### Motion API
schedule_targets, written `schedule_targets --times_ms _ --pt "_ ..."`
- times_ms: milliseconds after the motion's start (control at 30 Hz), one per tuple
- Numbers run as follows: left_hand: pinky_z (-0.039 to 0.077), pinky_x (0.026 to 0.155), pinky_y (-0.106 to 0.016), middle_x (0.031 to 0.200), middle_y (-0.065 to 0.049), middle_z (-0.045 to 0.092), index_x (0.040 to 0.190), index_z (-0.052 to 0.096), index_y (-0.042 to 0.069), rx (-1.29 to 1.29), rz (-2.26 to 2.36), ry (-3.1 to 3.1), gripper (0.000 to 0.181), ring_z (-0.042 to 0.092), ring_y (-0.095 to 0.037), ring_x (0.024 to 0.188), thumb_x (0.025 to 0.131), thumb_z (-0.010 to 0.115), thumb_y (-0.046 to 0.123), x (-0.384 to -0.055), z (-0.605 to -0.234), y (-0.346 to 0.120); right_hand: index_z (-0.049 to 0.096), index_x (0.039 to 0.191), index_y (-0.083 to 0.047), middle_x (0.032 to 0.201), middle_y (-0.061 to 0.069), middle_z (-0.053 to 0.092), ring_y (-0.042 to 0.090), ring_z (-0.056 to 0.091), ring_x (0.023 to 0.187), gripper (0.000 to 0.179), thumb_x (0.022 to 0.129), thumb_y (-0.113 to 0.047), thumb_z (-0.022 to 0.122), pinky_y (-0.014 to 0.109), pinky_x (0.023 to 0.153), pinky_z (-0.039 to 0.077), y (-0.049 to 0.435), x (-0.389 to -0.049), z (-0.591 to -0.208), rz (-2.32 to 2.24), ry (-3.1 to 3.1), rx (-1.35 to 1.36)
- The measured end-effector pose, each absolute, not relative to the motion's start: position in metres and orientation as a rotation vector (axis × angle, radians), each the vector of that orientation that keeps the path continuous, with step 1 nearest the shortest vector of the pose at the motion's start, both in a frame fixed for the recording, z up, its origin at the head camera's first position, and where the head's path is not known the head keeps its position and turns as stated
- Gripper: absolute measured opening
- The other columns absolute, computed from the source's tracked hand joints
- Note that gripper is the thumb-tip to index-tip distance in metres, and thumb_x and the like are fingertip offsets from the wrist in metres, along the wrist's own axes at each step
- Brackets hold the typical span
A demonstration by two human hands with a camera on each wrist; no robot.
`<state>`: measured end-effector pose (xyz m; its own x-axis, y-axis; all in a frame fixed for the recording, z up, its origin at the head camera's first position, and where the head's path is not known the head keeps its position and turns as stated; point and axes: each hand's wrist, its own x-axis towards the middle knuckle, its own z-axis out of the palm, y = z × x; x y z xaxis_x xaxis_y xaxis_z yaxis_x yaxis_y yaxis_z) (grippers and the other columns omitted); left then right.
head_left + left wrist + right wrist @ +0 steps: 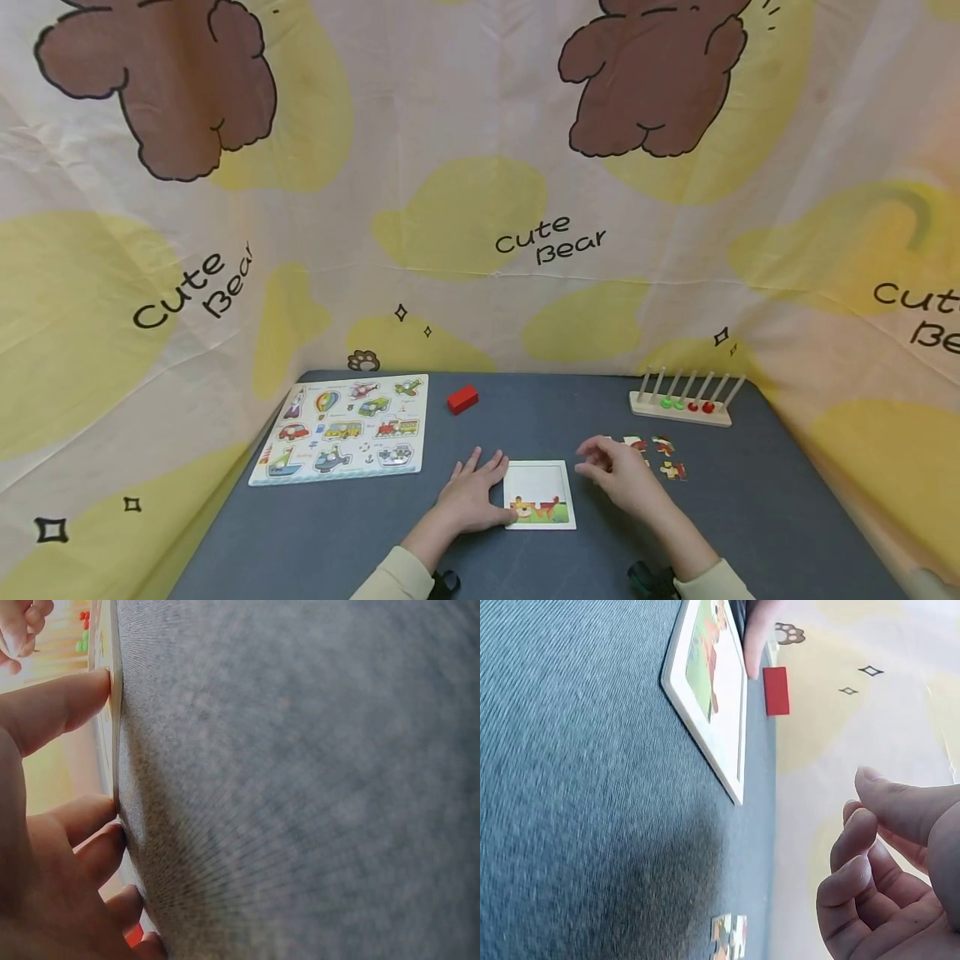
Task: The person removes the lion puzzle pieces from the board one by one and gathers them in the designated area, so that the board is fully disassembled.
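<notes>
A small white-framed jigsaw tray (538,482) lies on the table, its lower part filled with a colourful picture and its upper part bare. At its left side, my left hand (472,498) has its fingers spread and its thumb at the lower left corner; in the left wrist view, thumb (71,705) and a finger touch the tray's edge. My right hand (618,471) hovers right of the tray, fingers loosely bent, with nothing visible between thumb and fingertips in the right wrist view. Loose jigsaw pieces (672,471) lie just beyond it, some partly hidden by the hand.
A large picture board of vehicles (345,431) lies at the left. Behind the tray is a red block (462,400). At the back right stands a wooden peg rack (678,409) with green and red beads. A patterned cloth (450,292) hangs behind the grey table (300,533).
</notes>
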<state>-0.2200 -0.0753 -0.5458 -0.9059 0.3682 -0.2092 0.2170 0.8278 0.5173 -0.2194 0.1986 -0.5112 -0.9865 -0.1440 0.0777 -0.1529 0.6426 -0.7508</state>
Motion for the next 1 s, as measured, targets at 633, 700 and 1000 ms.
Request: schedule_targets --times_ms 633,700,1000 --pt "0.014 0.124 -0.058 0.163 0.002 0.037 0.155 0.042 0.019 0.439 0.684 2.699 0.095 0.015 -0.032 0.157 0.075 0.079 0.055 -0.219 -0.543 -0.075 0.070 0.103 -0.009 0.078 -0.006 0.060 0.007 0.052 0.064 0.014 0.091 -0.013 0.075 0.022 0.055 0.044 0.178 -0.215 -0.523 1.363 -2.846 0.379" --pt "0.014 0.124 -0.058 0.163 0.002 0.037 0.156 0.041 0.019 0.435 0.685 2.697 0.096 0.014 -0.032 0.157 0.075 0.079 0.055 -0.219 -0.543 -0.075 0.070 0.104 -0.009 0.077 -0.005 0.060 0.006 0.051 0.063 0.014 0.092 -0.014 0.074 0.022 0.055 0.044 0.176 -0.214 -0.525 1.378 -2.842 0.418" --pt "0.013 0.124 -0.059 0.164 0.001 0.035 0.157 0.039 0.018 0.469 0.695 2.692 0.099 0.013 -0.032 0.157 0.074 0.080 0.055 -0.219 -0.545 -0.078 0.069 0.106 -0.008 0.078 -0.006 0.062 0.006 0.054 0.063 0.016 0.094 -0.017 0.073 0.021 0.056 0.046 0.163 -0.212 -0.535 1.440 -2.866 0.548"
